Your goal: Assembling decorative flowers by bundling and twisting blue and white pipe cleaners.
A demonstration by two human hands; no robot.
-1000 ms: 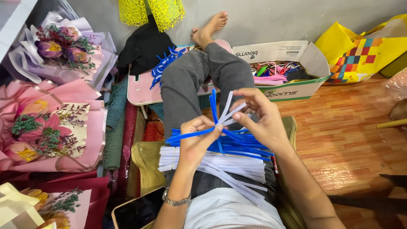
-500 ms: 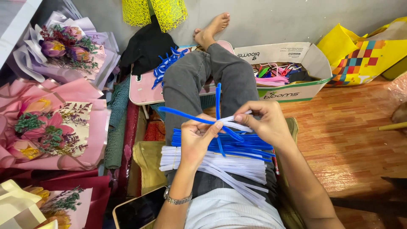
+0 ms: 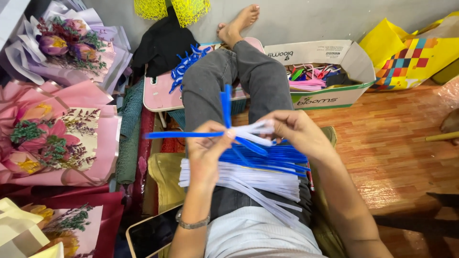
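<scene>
We pinch crossed strips above our lap: our left hand (image 3: 208,143) holds the blue strip (image 3: 184,135), long axis level and pointing left, while our right hand (image 3: 296,131) grips the white strip (image 3: 253,128). The fold looks barely begun (1 blue end stands upright). The strip pile (image 3: 248,174) on our lap suggests much remains.
</scene>
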